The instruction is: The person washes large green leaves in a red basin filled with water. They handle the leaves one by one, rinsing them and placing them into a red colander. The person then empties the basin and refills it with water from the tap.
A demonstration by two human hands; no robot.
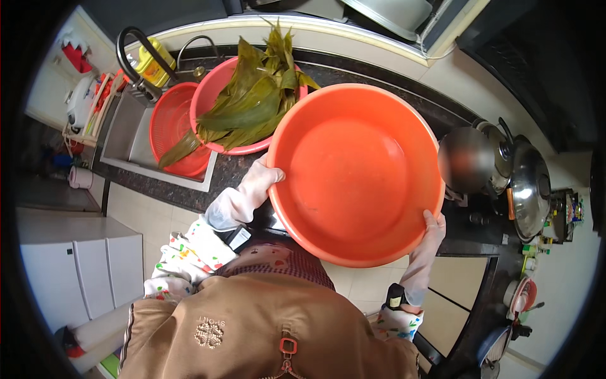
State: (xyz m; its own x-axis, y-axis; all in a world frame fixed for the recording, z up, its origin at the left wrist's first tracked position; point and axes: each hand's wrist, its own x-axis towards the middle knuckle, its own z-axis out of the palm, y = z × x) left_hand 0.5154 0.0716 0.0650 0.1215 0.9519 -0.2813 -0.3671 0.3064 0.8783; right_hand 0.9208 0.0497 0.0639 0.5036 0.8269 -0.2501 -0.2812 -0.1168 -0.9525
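My left hand (pixel 261 181), in a clear plastic glove, grips the left rim of a large orange plastic basin (pixel 350 180). On the right, my gloved right hand (pixel 433 230) holds the same basin by its lower right rim. The basin is tilted towards me, and no contents show in it. Behind and left of it stands a pink basin (pixel 201 106) heaped with long green-brown leaves (pixel 251 104). One leaf hangs over a red plastic colander (pixel 173 123) in the sink.
A steel sink (pixel 132 137) with a dark faucet (pixel 137 80) lies at the left of a dark stone counter (pixel 236 175). A yellow bottle (pixel 154 61) stands behind it. To the right are a pot (pixel 494 137) and a large lidded pan (pixel 528 189).
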